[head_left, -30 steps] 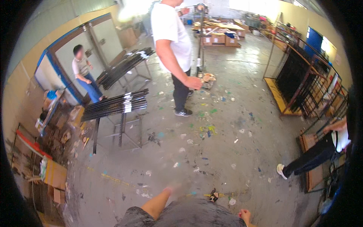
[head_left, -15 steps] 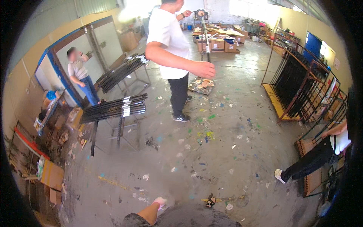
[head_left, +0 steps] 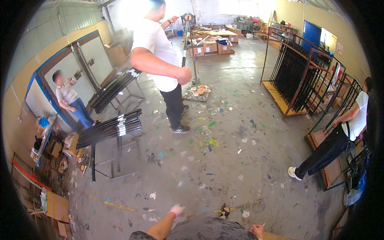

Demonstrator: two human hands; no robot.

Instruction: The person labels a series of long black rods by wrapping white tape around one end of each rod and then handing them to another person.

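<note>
My left hand [head_left: 177, 209] hangs low over the floor near the bottom middle. It appears to wear a whitish glove with a pink cuff, and its fingers are too blurred to read. Nothing shows in it. At the lower right, my right hand [head_left: 257, 231] is bare, with the fingers curled together. A tiny pale tip shows at its fingers, too small to name. Between the two hands, my foot in a dark sandal [head_left: 225, 211] stands on the floor. Neither hand touches any of the racks or poles.
A co-worker in a white shirt [head_left: 154, 60] stands ahead, at a long pole [head_left: 187, 44]. Bundled black poles [head_left: 110, 130] lie on stands at left, near another person [head_left: 66, 94]. At right stand a pole rack [head_left: 294, 76] and a person [head_left: 340, 136]. Debris litters the floor.
My right hand has come into view at the lower edge. The view has shifted, moving most things leftward. The white-shirted co-worker's near hand is now closer to the pole.
</note>
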